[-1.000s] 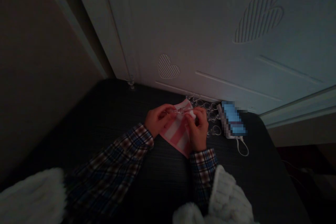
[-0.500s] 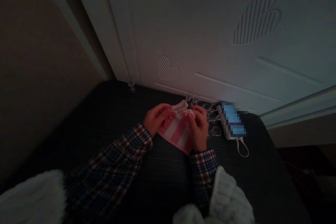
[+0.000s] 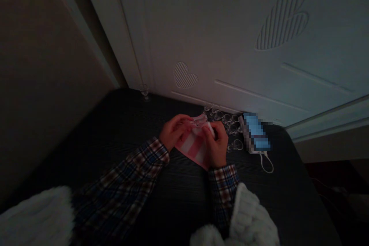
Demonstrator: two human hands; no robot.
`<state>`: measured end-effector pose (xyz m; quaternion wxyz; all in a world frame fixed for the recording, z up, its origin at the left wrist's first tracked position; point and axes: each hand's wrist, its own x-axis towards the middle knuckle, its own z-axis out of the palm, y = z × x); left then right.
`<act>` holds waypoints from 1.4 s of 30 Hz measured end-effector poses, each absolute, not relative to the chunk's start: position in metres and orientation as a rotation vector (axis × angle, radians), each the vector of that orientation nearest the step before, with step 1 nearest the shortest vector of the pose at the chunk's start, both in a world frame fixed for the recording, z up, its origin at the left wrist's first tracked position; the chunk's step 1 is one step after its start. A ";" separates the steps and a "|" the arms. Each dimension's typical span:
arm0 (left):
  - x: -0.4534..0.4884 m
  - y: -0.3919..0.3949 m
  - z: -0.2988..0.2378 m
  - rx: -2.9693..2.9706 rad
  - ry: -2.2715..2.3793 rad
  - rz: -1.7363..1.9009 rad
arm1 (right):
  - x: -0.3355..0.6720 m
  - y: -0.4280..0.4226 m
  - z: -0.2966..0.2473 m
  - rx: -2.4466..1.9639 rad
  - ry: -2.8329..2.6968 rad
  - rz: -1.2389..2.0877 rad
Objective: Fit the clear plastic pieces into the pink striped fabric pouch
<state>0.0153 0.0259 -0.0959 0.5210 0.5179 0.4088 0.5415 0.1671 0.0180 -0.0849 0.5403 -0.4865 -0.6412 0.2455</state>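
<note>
Head view is pretty dark, but from where I'm standing you can make out both hands busy on one small thing: a pink-and-white striped cloth held just off the dark tabletop. The left hand is clenched on the cloth's top left edge, and the right hand is closed over its right side, thumb and fingers pinching near the top. So the cloth sits right between the two grips, with its lower corner hanging down below the right palm. At the top edge, between the fingertips of both hands, there's a small clear piece. It looks like a clip or a ring, but it's honestly too dim to say which. My guess is the step in hand is working that clear piece onto or along the top hem. If so, the next bit calls for a steady pinch on both sides and fine fingertip work, since the piece is tiny and see-through. Just beyond the right hand lies a scatter of clear rings against the white door, and further right of them a blurred-out device with a white cable.
</note>
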 end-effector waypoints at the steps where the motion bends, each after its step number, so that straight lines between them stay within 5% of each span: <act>1: 0.015 0.025 -0.095 1.302 0.980 1.306 | 0.167 0.018 -0.085 -1.170 -1.505 0.597; 11: 0.015 0.016 -0.087 2.041 1.213 1.189 | 0.168 0.022 -0.091 -1.192 -1.300 0.750; 29: 0.008 0.030 -0.097 1.263 1.012 1.103 | 0.164 0.014 -0.087 -1.158 -1.482 0.753; 42: 0.011 0.025 -0.100 1.866 1.198 1.091 | 0.166 0.022 -0.093 -1.164 -1.210 0.917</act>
